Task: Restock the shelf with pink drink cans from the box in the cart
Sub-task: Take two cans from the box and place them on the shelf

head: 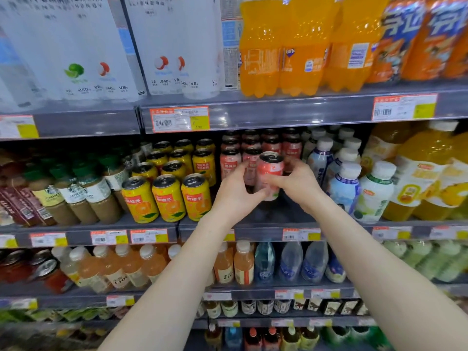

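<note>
Two hands: both reach to the middle shelf [273, 221], meeting at one pink can [269, 174].
Pink can, position: upright or nearly so, held just above the shelf floor, in front of the pink cans already stocked [230, 162].
Left hand [234, 191]: grip closed on the can's lower left side, thumb under the base area, fingers partly hidden behind the can.
Right hand [297, 184]: grip closed on the can's right side, fingers curled round its lower body, thumb toward the front.
Can relative to grips: between the two hands, touching both; top rim and upper label exposed above the fingers.
Left neighbours: yellow orange-drink cans [168, 197], in rows, just beside the left hand.
Right neighbours: white-capped bottles [345, 188], near the right wrist.
Shelf front: bare dark strip below the held can.
Box and cart: out of view.
</note>
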The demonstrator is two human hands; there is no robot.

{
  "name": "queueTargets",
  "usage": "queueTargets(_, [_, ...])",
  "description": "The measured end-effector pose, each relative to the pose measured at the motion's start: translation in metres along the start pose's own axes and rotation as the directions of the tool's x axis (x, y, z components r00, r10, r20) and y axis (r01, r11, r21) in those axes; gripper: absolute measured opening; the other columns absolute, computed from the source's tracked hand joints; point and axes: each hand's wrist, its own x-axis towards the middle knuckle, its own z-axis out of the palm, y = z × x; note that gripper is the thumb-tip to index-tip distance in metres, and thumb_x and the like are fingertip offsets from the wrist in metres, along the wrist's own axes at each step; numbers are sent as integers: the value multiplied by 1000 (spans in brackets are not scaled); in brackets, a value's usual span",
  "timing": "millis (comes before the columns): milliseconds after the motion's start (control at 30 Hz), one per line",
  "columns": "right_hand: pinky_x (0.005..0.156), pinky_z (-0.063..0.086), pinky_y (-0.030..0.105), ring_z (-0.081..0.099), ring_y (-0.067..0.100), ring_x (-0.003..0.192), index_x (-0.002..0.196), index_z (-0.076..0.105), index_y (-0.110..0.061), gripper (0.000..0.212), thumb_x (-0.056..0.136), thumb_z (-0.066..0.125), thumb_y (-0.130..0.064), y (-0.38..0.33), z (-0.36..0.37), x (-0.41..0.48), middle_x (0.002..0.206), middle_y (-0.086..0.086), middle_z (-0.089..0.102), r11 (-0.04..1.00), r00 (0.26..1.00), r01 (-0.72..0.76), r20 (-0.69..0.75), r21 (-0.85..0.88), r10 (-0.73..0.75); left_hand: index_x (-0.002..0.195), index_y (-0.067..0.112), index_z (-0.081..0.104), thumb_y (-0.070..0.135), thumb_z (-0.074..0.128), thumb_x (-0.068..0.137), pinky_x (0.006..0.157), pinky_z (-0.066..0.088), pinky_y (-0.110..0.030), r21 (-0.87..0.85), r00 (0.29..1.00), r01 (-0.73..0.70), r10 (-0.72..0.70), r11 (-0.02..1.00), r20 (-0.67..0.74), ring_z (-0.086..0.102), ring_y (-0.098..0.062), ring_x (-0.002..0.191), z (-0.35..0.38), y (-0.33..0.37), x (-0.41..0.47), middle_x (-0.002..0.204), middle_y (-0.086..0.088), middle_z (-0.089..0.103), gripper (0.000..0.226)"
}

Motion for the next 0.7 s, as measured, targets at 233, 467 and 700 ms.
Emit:
queueTargets(233, [93,58,44,69,17,105,123,64,-22,66,64,89,-37,32,8,31,114,-2,73,996,992,-72,-109,-54,66,150,24,44,39,68,92,105,49,-44,350,995,-66,87,934,-44,54,-24,130,-1,-8,0,145,0,55,65])
queueTargets(467, [97,55,47,67,26,112,125,62,-19,53,78,84,-29,41,15,54,123,6,71,991,982,-119,-153,-66,108,145,22,47,35,68,93,105,47,-43,295,998,-5,23,956,-56,53,-28,128,1,-9,0,142,-1,52,57])
queueTargets(700, [100,54,42,67,24,116,126,64,-22,58,74,86,-36,39,11,79,125,5,71,984,980,-149,-146,-101,133,138,22,52,35,68,92,102,50,-42,246,998,16,-1,969,-63,56,-25,123,7,-10,3,135,-1,55,50])
